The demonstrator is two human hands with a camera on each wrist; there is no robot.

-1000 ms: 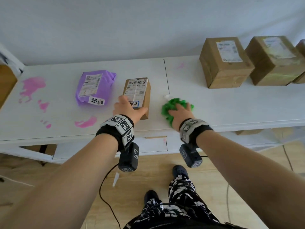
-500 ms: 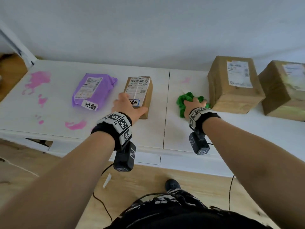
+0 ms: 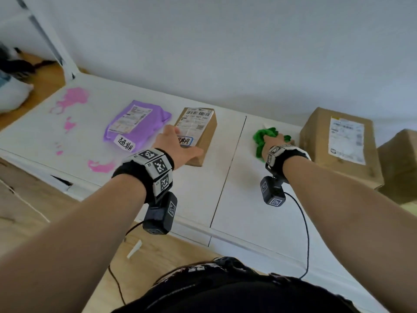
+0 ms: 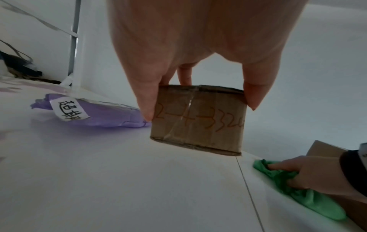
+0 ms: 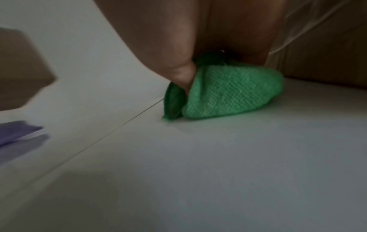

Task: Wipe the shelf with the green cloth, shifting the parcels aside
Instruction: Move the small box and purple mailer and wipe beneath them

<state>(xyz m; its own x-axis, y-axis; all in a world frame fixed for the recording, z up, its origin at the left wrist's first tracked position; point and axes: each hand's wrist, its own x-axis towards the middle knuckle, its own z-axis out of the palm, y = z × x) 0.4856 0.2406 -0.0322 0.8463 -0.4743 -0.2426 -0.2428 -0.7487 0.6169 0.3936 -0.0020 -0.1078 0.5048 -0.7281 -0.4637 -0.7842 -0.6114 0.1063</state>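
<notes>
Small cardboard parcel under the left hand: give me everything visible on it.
The small cardboard parcel is a brown, taped box lying flat on the white shelf, just left of the panel seam. A white barcode label covers its top; handwritten digits mark its near end. The left hand grips it from above, thumb and fingers on opposite sides. The purple mailer lies close on its left.
</notes>
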